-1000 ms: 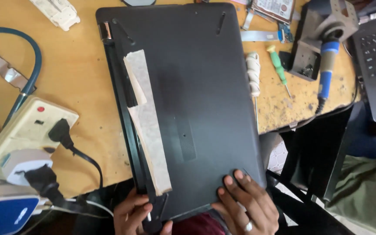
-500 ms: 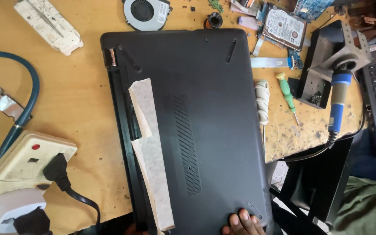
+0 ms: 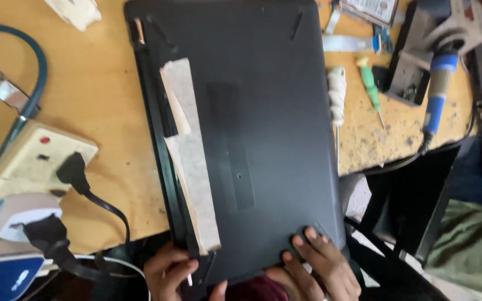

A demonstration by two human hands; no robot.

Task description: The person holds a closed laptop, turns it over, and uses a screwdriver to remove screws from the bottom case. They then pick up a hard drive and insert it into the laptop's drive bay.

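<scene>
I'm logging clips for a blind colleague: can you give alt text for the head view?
Two bare hands hold the near edge of a dark laptop lying bottom-up on a wooden table, the left hand by a strip of pale tape, the right hand at the corner. A power strip sits left, a green screwdriver right.

A green screwdriver, blue-handled soldering iron and cream power strip lie on the wooden table.
</scene>
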